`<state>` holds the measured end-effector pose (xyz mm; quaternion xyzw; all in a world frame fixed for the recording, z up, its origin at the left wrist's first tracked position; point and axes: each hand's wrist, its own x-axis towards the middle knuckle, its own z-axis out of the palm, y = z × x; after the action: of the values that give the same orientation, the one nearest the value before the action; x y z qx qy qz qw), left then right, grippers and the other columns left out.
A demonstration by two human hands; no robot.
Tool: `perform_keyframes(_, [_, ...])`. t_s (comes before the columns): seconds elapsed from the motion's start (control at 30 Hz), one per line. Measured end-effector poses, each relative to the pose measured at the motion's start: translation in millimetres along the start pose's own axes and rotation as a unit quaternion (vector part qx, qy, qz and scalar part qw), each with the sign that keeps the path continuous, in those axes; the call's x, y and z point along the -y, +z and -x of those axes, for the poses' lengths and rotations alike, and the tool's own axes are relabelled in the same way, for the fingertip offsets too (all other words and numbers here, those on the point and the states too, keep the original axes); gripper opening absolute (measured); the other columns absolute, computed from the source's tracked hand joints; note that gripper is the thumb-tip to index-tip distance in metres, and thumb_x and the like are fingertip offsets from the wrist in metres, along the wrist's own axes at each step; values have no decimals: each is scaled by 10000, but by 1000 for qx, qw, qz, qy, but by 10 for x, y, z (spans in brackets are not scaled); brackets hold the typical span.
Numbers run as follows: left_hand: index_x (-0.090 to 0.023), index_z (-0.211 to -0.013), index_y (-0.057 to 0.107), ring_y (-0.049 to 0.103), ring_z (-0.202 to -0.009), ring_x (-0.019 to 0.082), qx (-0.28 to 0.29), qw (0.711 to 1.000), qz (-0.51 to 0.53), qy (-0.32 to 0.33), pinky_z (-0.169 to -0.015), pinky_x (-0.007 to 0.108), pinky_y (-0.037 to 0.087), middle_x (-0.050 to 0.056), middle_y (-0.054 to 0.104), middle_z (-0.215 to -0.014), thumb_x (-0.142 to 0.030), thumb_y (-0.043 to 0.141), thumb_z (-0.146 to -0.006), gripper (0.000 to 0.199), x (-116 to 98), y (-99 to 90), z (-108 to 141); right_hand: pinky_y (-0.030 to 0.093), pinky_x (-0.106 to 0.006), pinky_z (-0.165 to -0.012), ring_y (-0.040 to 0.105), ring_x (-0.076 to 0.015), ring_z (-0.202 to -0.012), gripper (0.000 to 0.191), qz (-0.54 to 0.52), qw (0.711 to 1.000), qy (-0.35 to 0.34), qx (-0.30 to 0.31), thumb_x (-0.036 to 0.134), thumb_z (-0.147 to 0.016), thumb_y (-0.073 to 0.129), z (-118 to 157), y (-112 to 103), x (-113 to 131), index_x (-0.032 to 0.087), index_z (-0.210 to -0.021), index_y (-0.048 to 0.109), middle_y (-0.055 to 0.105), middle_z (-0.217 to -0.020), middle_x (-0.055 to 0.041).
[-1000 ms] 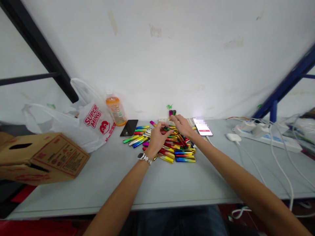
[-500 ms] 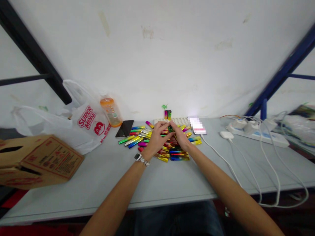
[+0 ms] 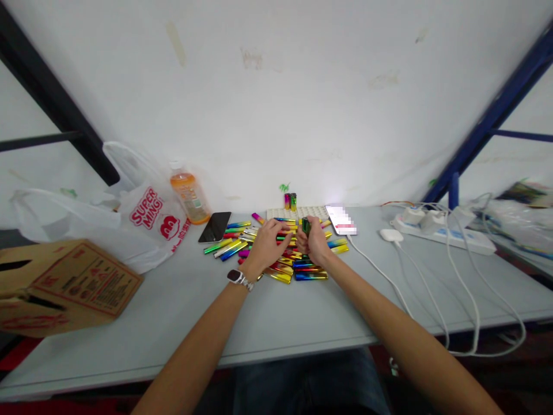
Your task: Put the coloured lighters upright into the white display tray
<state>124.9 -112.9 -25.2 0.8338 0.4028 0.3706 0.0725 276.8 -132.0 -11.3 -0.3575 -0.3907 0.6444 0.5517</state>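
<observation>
1. I see right hand (image 3: 316, 242) closed around a small glossy dark-green cylinder (image 3: 306, 225).
2. Left hand (image 3: 268, 243) half-open over a pile of shiny multicoloured tubes (image 3: 311, 276); contact unclear.
3. Hands were together earlier; now apart.

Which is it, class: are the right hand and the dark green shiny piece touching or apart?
Touching. The head view shows the right hand closed around the dark green shiny piece, whose upper end shows above the grip.
</observation>
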Motion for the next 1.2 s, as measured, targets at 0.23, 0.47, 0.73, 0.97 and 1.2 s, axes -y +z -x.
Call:
perform_keyframes(0.23, [-184,-980,678,579,-1039,264,36,998,-42,6,-905,415,477,80,624,-1026,-316,611,-940,154,20,-5,14,80,-208,-359,114,-56,-362,650,-23,999,3,43,778,-847,427,22,-57,-20,232,-521,297,183,-427,94])
perform_keyframes(0.47, [-189,-960,687,586,-1010,265,61,996,-57,3,-877,409,475,75,634,-1024,-290,689,-882,127,24,-27,22,86,-219,-358,86,-61,-381,623,-21,998,11,52,753,-857,420,18,-92,-50,238,-534,285,172,-435,92])
perform_keyframes(0.73, [-197,-1052,692,580,-1024,277,72,995,-71,-7,-891,432,476,85,653,-1057,-317,681,-891,201,32,-4,33,101,-210,-349,137,-68,-358,502,8,999,-39,0,588,-894,384,-5,-53,-44,244,-538,299,212,-430,79])
perform_keyframes(0.97, [-197,-1048,701,578,-1054,282,87,993,-84,-9,-924,443,467,88,669,-1074,-299,666,-900,183,56,2,33,119,-182,-348,151,-60,-336,493,26,999,-32,15,738,-842,505,-1,-79,-74,246,-812,477,277,-421,133])
perform_keyframes(1.2, [-206,-1066,706,579,-1029,284,103,988,-112,-6,-921,445,454,86,696,-1067,-319,630,-926,195,64,-1,34,443,-203,-468,563,-113,-483,449,142,976,-164,12,611,-816,680,-39,-131,-2,271,-1035,487,612,-593,87])
